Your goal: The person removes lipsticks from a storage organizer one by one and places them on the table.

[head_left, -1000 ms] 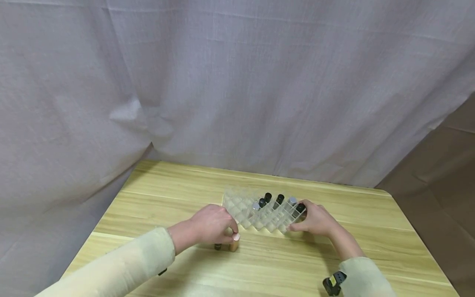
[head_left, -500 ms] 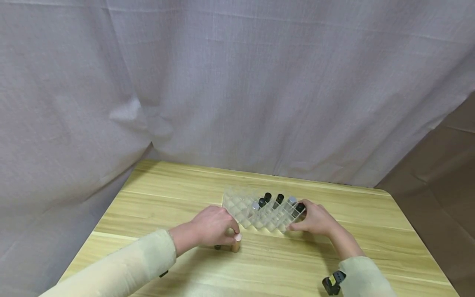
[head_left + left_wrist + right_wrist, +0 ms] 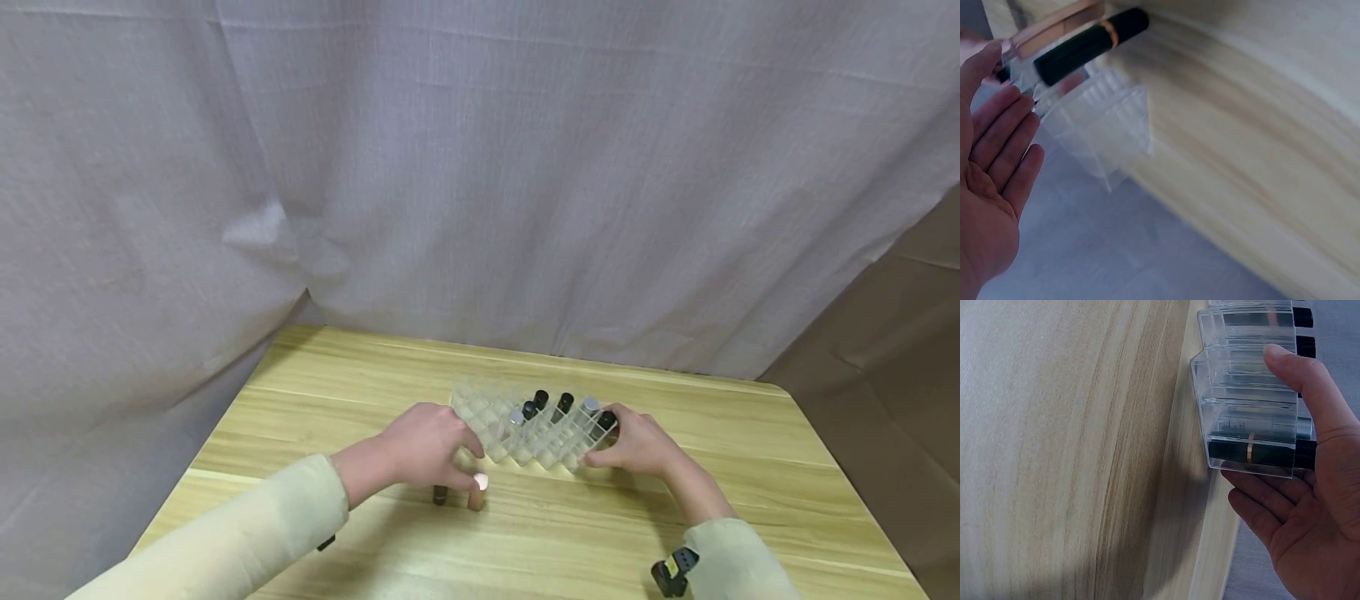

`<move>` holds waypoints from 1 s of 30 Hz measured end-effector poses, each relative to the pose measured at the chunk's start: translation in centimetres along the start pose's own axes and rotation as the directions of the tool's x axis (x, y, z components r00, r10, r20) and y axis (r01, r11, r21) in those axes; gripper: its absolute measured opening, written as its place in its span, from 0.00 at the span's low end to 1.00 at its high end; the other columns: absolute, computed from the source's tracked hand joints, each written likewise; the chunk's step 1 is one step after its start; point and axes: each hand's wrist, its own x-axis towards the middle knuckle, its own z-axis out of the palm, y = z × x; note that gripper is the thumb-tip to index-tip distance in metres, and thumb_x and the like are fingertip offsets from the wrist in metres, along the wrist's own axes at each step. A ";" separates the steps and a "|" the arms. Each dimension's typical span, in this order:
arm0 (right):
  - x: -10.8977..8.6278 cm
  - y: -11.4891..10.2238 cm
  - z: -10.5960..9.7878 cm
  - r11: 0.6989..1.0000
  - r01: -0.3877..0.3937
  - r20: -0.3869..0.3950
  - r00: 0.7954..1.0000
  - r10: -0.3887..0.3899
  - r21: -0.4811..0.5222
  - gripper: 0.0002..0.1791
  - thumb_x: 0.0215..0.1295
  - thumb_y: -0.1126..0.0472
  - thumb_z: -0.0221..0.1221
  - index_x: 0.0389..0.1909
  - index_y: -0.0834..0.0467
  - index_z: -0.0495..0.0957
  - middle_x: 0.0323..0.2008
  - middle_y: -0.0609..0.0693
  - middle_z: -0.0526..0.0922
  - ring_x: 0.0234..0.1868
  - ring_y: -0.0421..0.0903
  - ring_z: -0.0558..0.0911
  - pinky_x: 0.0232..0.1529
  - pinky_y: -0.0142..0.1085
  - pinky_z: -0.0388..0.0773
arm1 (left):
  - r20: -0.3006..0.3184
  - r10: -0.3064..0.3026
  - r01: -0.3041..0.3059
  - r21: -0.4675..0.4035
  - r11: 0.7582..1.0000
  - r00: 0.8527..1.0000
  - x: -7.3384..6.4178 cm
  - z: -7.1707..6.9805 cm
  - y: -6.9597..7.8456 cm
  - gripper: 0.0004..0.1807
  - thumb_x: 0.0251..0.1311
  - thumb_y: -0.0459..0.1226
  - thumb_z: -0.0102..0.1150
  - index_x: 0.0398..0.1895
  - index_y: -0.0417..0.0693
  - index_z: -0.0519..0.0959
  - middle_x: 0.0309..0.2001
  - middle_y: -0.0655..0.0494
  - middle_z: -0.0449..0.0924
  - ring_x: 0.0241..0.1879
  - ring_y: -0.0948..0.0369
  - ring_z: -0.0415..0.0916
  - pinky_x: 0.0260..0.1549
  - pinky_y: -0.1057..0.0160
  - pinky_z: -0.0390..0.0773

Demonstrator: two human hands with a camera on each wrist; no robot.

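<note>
My left hand (image 3: 426,446) is beside a peach-coloured cosmetic tube (image 3: 476,500) with a pale cap, standing on the table. Its thumb is right at the tube, and the index finger is spread away from it. In the left wrist view the other fingers (image 3: 1007,134) are extended. A dark green lipstick (image 3: 1091,47) with a gold band stands close by, partly hidden under the hand in the head view. My right hand (image 3: 637,444) grips the right end of a clear lipstick organizer (image 3: 498,450), thumb in front, fingers behind and below it.
Several black- and silver-capped lipsticks stand in the organizer's right half, including a dark green lipstick (image 3: 1272,452) in its end slot. The wooden table (image 3: 337,358) reaches back to a grey curtain (image 3: 480,183).
The left index finger has lifted away from the tube's cap, opening a gap to the thumb. Earlier the tube shifted slightly right with the hand. The right hand and organizer stay put.
</note>
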 end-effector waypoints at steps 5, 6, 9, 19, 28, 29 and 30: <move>0.0 0.0 0.0 1.000 0.000 0.000 1.000 0.000 0.002 0.53 0.43 0.43 0.82 0.63 0.74 0.74 0.45 0.56 0.87 0.43 0.50 0.83 0.48 0.49 0.86 | -0.017 -0.020 0.019 -0.025 0.999 1.000 0.5 -1.4 -0.5 0.21 0.58 0.56 0.77 0.50 0.57 0.92 0.48 0.63 0.92 0.33 0.66 0.85 0.41 0.58 0.87; 0.0 0.0 0.0 1.000 0.000 0.000 1.000 0.000 0.004 0.53 0.43 0.43 0.82 0.63 0.74 0.74 0.45 0.56 0.87 0.43 0.50 0.83 0.49 0.50 0.86 | -0.024 -0.022 0.021 -0.029 0.999 0.999 0.6 -1.6 -0.6 0.21 0.58 0.56 0.77 0.50 0.57 0.92 0.48 0.63 0.92 0.31 0.67 0.84 0.41 0.58 0.88; 0.0 0.1 0.0 1.000 -0.004 0.000 1.000 0.004 0.009 0.54 0.43 0.43 0.83 0.63 0.74 0.74 0.45 0.56 0.87 0.43 0.50 0.83 0.49 0.50 0.87 | -0.053 -0.019 0.018 -0.035 0.999 0.998 1.2 -2.0 -0.8 0.21 0.58 0.54 0.77 0.51 0.55 0.92 0.49 0.60 0.92 0.30 0.67 0.84 0.40 0.58 0.89; 0.0 0.3 0.2 1.000 0.000 -0.009 1.000 0.000 0.005 0.52 0.42 0.43 0.83 0.61 0.73 0.75 0.43 0.54 0.87 0.42 0.48 0.83 0.47 0.47 0.86 | -0.081 -0.021 0.022 0.015 1.000 0.997 3.5 -2.8 -1.7 0.25 0.59 0.55 0.77 0.55 0.54 0.90 0.53 0.58 0.91 0.38 0.60 0.90 0.36 0.61 0.89; 0.0 0.3 0.4 1.000 -0.013 -0.004 1.000 0.013 0.004 0.54 0.42 0.41 0.83 0.63 0.73 0.74 0.45 0.56 0.87 0.44 0.49 0.83 0.51 0.51 0.87 | -0.050 -0.046 0.050 0.081 0.996 0.998 5.7 -1.7 -2.8 0.26 0.61 0.58 0.74 0.58 0.57 0.89 0.55 0.61 0.90 0.22 0.69 0.77 0.26 0.70 0.79; 0.0 0.3 0.5 1.000 -0.013 -0.005 1.000 0.013 0.004 0.54 0.42 0.41 0.83 0.63 0.73 0.74 0.45 0.56 0.87 0.44 0.50 0.84 0.51 0.51 0.87 | -0.040 -0.053 0.056 0.086 0.995 0.998 5.9 -1.6 -2.9 0.27 0.61 0.59 0.74 0.58 0.57 0.89 0.55 0.61 0.90 0.21 0.70 0.75 0.25 0.71 0.77; 0.0 0.3 0.5 1.000 -0.011 -0.005 1.000 0.011 0.005 0.54 0.42 0.41 0.83 0.63 0.73 0.74 0.45 0.56 0.87 0.44 0.50 0.84 0.51 0.51 0.87 | -0.032 -0.060 0.063 0.092 0.994 0.998 6.1 -1.5 -2.9 0.27 0.61 0.60 0.74 0.59 0.58 0.89 0.56 0.61 0.90 0.22 0.70 0.75 0.25 0.71 0.77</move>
